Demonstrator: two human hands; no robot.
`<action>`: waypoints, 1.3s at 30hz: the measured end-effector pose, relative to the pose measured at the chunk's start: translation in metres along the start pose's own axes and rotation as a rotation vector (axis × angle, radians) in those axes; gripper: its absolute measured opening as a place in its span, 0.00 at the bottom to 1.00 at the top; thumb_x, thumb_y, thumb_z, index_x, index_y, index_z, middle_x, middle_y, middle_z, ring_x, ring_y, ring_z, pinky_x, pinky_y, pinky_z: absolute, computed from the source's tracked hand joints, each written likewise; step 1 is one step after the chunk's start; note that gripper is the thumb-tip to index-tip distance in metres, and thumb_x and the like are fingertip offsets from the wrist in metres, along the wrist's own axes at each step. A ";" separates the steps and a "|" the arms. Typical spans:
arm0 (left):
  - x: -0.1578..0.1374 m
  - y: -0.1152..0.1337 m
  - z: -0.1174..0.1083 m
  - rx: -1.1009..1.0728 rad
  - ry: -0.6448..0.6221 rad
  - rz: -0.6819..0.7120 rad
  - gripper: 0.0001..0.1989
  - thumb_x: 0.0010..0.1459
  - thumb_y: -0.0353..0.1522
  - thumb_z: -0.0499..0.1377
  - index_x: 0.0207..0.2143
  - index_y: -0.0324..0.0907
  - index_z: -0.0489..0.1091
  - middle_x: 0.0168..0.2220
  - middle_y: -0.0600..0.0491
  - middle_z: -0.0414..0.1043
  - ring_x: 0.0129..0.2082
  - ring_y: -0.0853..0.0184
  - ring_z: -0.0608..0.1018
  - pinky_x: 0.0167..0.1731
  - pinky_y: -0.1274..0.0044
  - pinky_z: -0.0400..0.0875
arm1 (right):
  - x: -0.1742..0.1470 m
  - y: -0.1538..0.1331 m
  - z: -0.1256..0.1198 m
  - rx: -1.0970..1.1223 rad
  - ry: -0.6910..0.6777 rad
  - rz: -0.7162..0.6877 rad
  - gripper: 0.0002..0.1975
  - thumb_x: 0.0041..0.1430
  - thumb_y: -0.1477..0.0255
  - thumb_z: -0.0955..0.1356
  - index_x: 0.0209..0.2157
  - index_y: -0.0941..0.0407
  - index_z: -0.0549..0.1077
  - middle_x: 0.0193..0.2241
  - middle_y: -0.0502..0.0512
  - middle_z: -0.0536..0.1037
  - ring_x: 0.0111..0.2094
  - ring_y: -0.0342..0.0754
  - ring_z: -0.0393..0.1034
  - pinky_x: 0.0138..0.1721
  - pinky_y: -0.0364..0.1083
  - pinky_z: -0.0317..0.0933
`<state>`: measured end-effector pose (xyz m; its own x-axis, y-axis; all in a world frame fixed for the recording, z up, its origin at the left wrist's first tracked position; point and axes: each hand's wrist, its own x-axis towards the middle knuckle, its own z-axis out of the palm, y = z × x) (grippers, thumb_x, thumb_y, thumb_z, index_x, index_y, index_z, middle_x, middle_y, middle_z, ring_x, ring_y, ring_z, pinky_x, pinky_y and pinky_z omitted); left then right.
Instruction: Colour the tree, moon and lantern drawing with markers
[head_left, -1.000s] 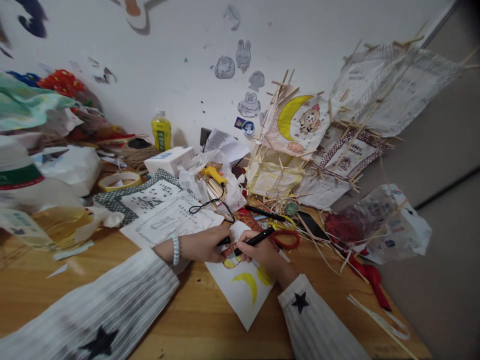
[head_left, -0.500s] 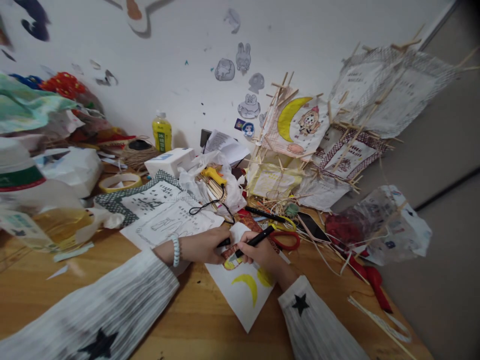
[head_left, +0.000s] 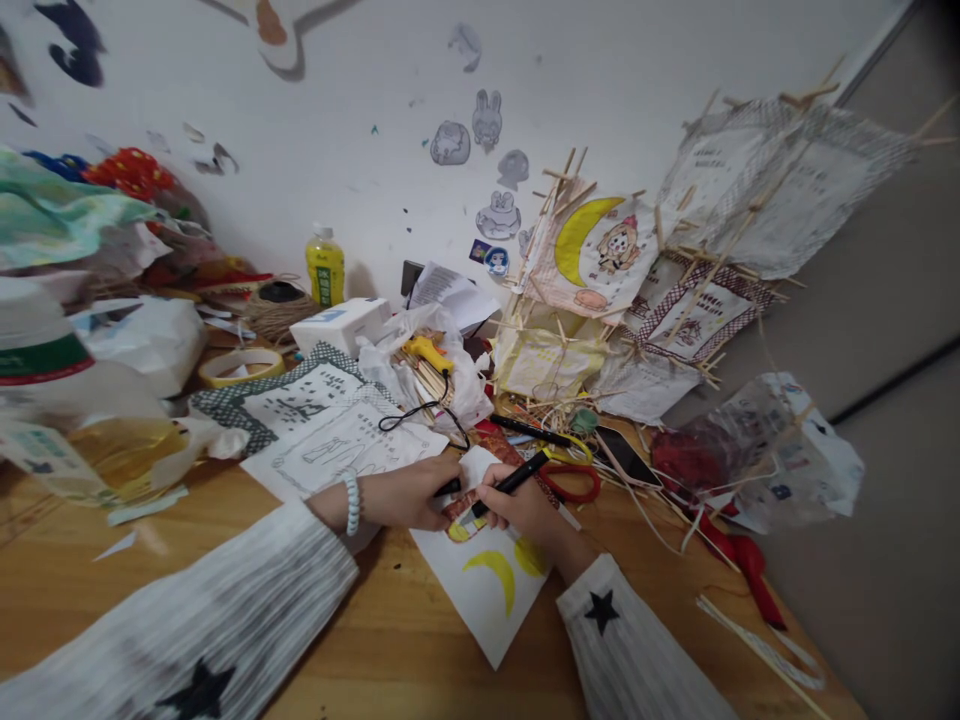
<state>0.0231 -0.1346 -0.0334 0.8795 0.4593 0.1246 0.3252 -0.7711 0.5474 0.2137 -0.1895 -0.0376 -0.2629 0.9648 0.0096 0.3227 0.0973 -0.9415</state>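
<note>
My right hand (head_left: 517, 502) is closed around a black marker with a yellow band (head_left: 521, 471), its tip pointing down at a small yellow patch (head_left: 465, 528) with a reddish-brown patterned border. Under it lies a white sheet of paper (head_left: 480, 620) bearing a yellow crescent moon (head_left: 494, 580) and a yellow rounded shape (head_left: 529, 556), partly covered by my right hand. My left hand (head_left: 416, 492) rests at the upper left of the sheet, fingers curled on a short black piece (head_left: 448, 487) that looks like the marker's cap.
Behind the hands are red-handled scissors (head_left: 576, 484), a phone (head_left: 628, 455), a yellow glue gun (head_left: 427, 353) and drawn sheets (head_left: 337, 445). Stick-framed paper lanterns (head_left: 592, 250) stand at the back right. A large plastic bottle (head_left: 82, 400) and a tape roll (head_left: 241, 367) are on the left.
The marker's tip has shifted very slightly over the yellow patch. Both hands and the paper stay in nearly the same place.
</note>
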 end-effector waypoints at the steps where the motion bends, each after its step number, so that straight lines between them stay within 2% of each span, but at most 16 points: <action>1: 0.000 0.000 0.000 -0.004 0.000 0.002 0.12 0.44 0.30 0.59 0.33 0.41 0.62 0.34 0.54 0.64 0.34 0.66 0.67 0.36 0.77 0.63 | 0.000 0.000 0.000 0.004 0.003 0.000 0.08 0.50 0.68 0.64 0.22 0.56 0.63 0.13 0.43 0.64 0.13 0.36 0.56 0.15 0.37 0.49; 20: 0.001 -0.002 0.001 -0.005 -0.004 0.001 0.13 0.43 0.29 0.59 0.33 0.41 0.62 0.34 0.53 0.65 0.35 0.66 0.67 0.37 0.77 0.63 | 0.002 0.000 0.000 0.000 0.031 0.020 0.09 0.50 0.67 0.65 0.21 0.55 0.62 0.12 0.43 0.64 0.14 0.38 0.56 0.16 0.38 0.49; 32: 0.001 -0.002 0.000 -0.003 -0.018 -0.009 0.13 0.43 0.28 0.60 0.33 0.41 0.62 0.34 0.54 0.64 0.35 0.66 0.67 0.36 0.77 0.63 | 0.001 -0.002 0.001 -0.012 0.071 0.040 0.06 0.49 0.72 0.64 0.21 0.56 0.63 0.13 0.43 0.64 0.15 0.38 0.57 0.16 0.38 0.49; 39: 0.000 -0.002 0.000 -0.018 -0.007 0.003 0.12 0.44 0.30 0.59 0.33 0.41 0.62 0.35 0.54 0.64 0.35 0.66 0.67 0.38 0.77 0.63 | 0.000 -0.003 -0.001 0.001 0.016 0.049 0.06 0.50 0.71 0.64 0.21 0.56 0.64 0.11 0.43 0.65 0.13 0.37 0.56 0.15 0.37 0.49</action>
<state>0.0222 -0.1332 -0.0344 0.8827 0.4541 0.1208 0.3162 -0.7642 0.5621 0.2132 -0.1896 -0.0341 -0.2322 0.9722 -0.0309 0.3336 0.0497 -0.9414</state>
